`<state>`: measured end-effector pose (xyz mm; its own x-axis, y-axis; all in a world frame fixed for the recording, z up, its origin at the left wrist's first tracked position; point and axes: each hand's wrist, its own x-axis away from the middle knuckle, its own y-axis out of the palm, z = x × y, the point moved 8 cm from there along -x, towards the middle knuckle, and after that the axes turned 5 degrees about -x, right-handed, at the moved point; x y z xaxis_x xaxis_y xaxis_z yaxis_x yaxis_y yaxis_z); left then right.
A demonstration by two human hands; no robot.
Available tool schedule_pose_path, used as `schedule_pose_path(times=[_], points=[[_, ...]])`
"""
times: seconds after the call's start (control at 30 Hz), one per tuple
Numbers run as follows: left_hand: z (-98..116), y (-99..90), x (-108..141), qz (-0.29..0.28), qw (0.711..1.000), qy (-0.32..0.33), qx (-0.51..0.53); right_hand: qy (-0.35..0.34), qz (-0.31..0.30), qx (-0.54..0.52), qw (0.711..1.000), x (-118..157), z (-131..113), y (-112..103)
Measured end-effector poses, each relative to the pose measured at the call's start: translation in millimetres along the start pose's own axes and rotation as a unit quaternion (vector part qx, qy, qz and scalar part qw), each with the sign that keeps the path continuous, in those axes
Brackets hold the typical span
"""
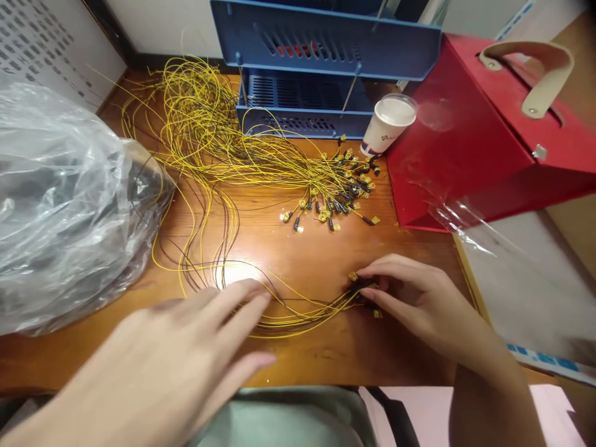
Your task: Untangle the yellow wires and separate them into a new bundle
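So the small wire bundle [316,316] runs left-right along the near side of the desk [335,360], its dark ends [359,287] right at the right hand [419,298], pinched between thumb and fingertips. Left hand [186,347] is loosely spread over the other stretch; can't tell if it's touching.

the head view looks forward and down from close above the table [316,254].

Blue rack [326,46], paper cup [386,127], red box [465,149] with beige handle [559,68]
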<state>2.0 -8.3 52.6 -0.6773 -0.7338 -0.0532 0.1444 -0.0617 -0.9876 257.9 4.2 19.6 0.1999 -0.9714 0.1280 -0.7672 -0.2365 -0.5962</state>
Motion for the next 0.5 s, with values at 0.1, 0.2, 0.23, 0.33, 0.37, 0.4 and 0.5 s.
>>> schedule_pose_path(times=[0.1, 0.2, 0.23, 0.33, 0.37, 0.4, 0.5], points=[[38.0, 3.3, -30.0, 0.022, 0.999, 0.040, -0.012, 0.001, 0.005, 0.005, 1.000, 1.2, 1.3, -2.5], [63.4, 19.6, -54.3, 0.002, 0.999, 0.037, -0.002, -0.001, 0.014, 0.018, 1.000, 3.6, 6.0, -6.2], [69.0, 25.3, -59.2, -0.002, 0.999, 0.034, 0.003, -0.001, 0.016, 0.024, 1.000, 4.6, 8.3, -7.3], [78.2, 39.5, -65.7, 0.001, 1.000, 0.025, 0.002, 0.013, 0.016, 0.035, 0.999, 7.1, 16.2, -7.5], [79.6, 43.0, -66.3, 0.005, 1.000, 0.023, -0.004, 0.020, 0.013, 0.033, 0.999, 7.6, 18.4, -6.4], [80.9, 45.3, -66.6, 0.014, 1.000, 0.024, -0.011, 0.025, 0.010, 0.030, 0.999, 7.8, 19.7, -5.0], [82.9, 47.8, -68.5, 0.047, 0.998, 0.032, -0.022, 0.026, 0.007, 0.026, 0.999, 7.1, 19.0, -1.6]])
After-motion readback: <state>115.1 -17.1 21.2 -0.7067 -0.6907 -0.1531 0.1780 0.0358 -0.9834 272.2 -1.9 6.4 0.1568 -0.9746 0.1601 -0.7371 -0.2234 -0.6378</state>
